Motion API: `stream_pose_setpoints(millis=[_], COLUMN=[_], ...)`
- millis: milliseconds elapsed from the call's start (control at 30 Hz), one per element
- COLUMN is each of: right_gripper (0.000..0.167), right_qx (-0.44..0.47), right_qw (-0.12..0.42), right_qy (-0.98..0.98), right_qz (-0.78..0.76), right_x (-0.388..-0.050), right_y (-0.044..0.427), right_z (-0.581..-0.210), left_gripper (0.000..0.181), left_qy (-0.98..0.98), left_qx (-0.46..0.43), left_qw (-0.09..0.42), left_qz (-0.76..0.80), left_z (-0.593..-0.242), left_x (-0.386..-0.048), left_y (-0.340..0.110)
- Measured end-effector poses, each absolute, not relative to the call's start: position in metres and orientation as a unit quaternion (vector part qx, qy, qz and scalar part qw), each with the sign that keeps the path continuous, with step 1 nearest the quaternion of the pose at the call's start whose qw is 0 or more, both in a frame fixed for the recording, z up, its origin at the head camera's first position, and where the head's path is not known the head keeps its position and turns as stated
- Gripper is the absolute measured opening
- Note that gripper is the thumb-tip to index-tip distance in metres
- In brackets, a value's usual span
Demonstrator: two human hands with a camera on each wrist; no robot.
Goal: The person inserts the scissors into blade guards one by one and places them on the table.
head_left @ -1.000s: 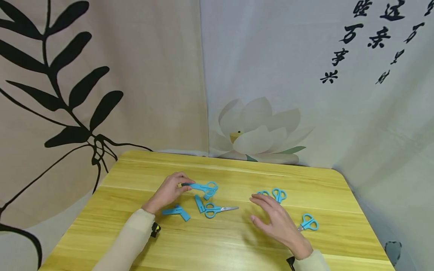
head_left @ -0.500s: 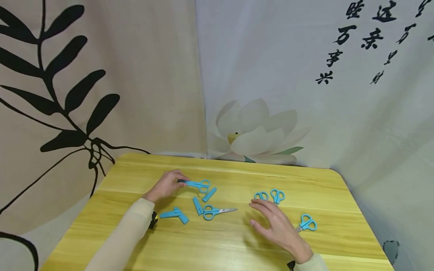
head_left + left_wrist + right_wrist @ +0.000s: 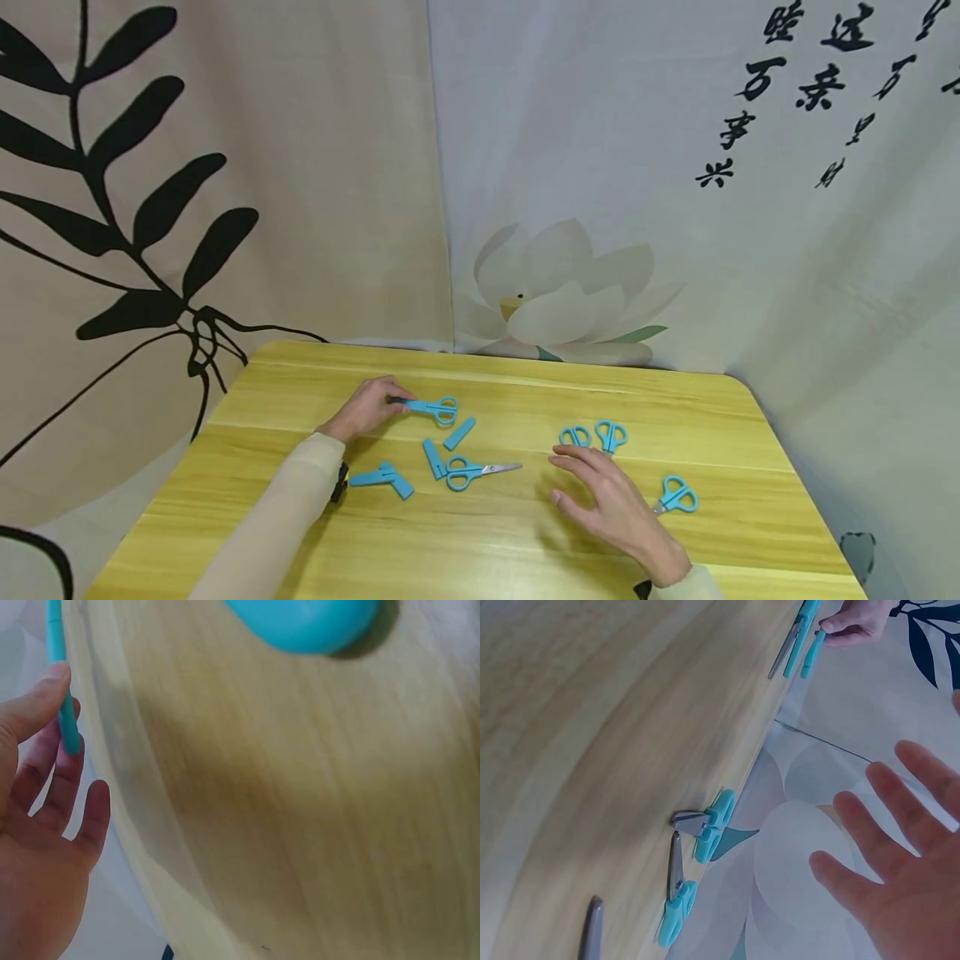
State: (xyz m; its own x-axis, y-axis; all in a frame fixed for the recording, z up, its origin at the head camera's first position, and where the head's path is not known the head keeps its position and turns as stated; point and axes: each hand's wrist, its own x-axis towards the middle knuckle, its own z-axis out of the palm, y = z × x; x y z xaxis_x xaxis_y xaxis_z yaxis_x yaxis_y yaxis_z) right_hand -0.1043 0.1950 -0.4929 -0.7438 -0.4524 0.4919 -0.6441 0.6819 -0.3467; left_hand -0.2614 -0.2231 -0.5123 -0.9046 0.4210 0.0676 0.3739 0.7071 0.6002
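My left hand [image 3: 367, 408] pinches the sheathed end of a pair of blue scissors [image 3: 435, 408], whose handle loops point right. In the left wrist view the thumb and fingers of the left hand [image 3: 49, 787] grip a thin blue piece [image 3: 69, 724]. My right hand [image 3: 618, 508] hovers with fingers spread, holding nothing, just in front of two blue-handled scissors [image 3: 611, 436]. Near the middle lie scissors with a bare blade [image 3: 465, 473], a blue cover [image 3: 433, 458] touching or beside their handle, and another cover [image 3: 460, 433] behind.
Two blue covers [image 3: 384, 477] lie crossed or touching at the left of the wooden table [image 3: 480, 558]. Another pair of scissors [image 3: 677, 495] rests right of my right hand. Printed curtains [image 3: 337, 167] hang behind the table's far edge.
The left hand has drawn the held scissors slightly left, off the cover that they overlapped. That cover now shows whole. The right hand has barely moved; the head view has shifted a little.
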Motion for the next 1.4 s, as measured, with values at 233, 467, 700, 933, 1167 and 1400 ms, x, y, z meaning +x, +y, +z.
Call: stream_pose_setpoints(millis=[233,467,700,933,1167,1400], right_gripper=[0.043,0.043,0.045,0.052,0.060,0.065], right_qx=[0.307,0.305,0.305,0.318,0.295,0.270], right_qw=[0.181,0.168,0.163,0.170,0.128,0.110], right_qy=[-0.899,-0.901,-0.902,-0.900,-0.916,-0.926], right_qz=[0.255,0.260,0.257,0.246,0.239,0.240], right_x=[-0.105,-0.104,-0.104,-0.108,-0.111,-0.114], right_y=[0.196,0.194,0.196,0.201,0.213,0.235], right_z=[-0.494,-0.494,-0.495,-0.495,-0.491,-0.491], left_gripper=[0.017,0.024,0.044,0.055,0.062,0.064], left_qy=[0.923,0.931,0.934,0.925,0.923,0.920], left_qx=[0.205,0.201,0.205,0.250,0.267,0.276], left_qw=[0.044,0.050,0.048,-0.011,-0.032,-0.062], left_qz=[0.322,0.301,0.288,0.286,0.275,0.273], left_z=[-0.519,-0.520,-0.514,-0.497,-0.484,-0.480], left_x=[-0.262,-0.262,-0.252,-0.231,-0.203,-0.176], left_y=[-0.224,-0.223,-0.224,-0.217,-0.205,-0.198])
